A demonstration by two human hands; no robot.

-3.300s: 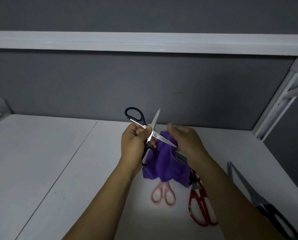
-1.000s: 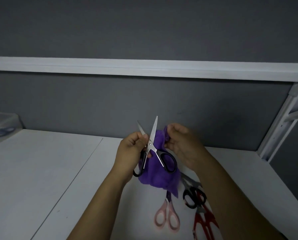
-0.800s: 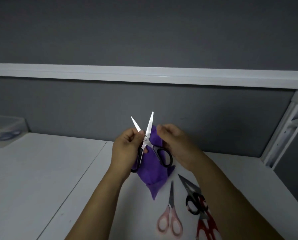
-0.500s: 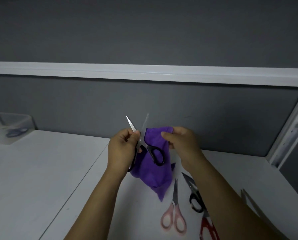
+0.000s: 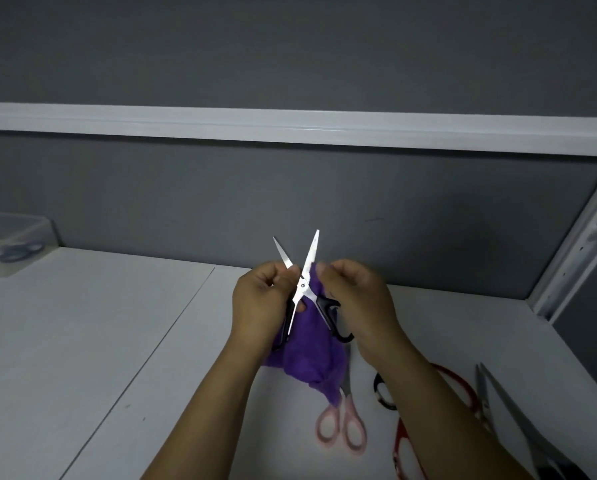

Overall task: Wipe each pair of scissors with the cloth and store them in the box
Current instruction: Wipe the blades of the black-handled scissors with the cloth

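Cloth (image 5: 307, 355) now behind scissors (image 5: 302, 288), left hand (image 5: 259, 306)

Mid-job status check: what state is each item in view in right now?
Black-handled scissors: blades open, tips up, gripped by left hand.
Purple cloth: pinched by right hand at one blade, rest hanging.
Pink-handled scissors: closed, flat on table.
Red-handled scissors: on table, partly hidden by forearm.
Large grey scissors: flat on table, right edge.
Clear box: holds one blue-handled pair.
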